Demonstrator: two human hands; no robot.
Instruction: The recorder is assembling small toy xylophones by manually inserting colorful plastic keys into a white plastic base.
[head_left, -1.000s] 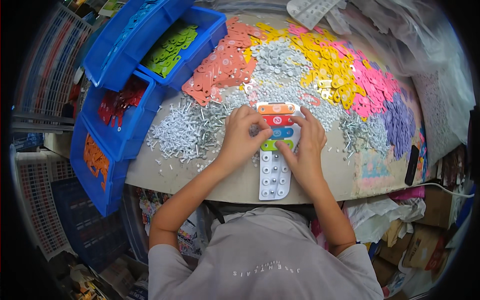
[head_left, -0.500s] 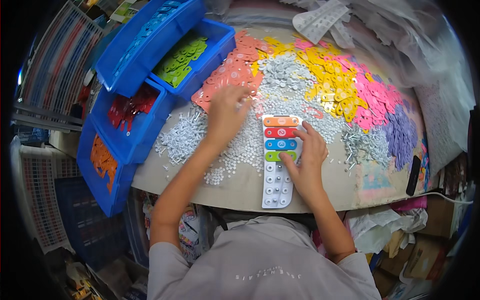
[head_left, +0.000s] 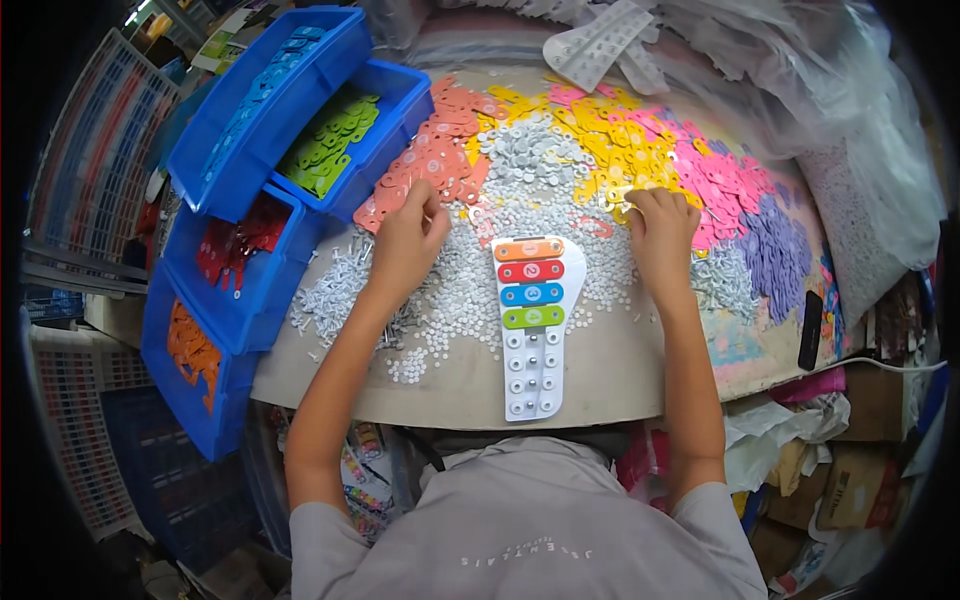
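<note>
A white tapered board (head_left: 552,375), like a toy xylophone base, lies on the table between my hands. Orange, red, blue and green strips (head_left: 532,294) cross its far half; paired white round seats show on the near half. Closed fingers of my left hand (head_left: 408,240) are at the near edge of the salmon strips (head_left: 445,140); whatever they pinch is hidden. Over by the yellow strips (head_left: 640,150), my right hand (head_left: 664,240) has its fingers curled together at the pile's near edge, and I cannot make out what is in them.
Small white round pieces (head_left: 455,310) spread around the board. Screws lie in a left pile (head_left: 335,285) and a right pile (head_left: 725,280). Blue bins (head_left: 255,330) line the left side. Pink strips (head_left: 720,195), purple strips (head_left: 775,255) and a black device (head_left: 810,330) are at right.
My right hand has left the board and moved away and right to the yellow strips. My left hand remains by the salmon strips, its fingers now more closed. The whole view has shifted slightly.
</note>
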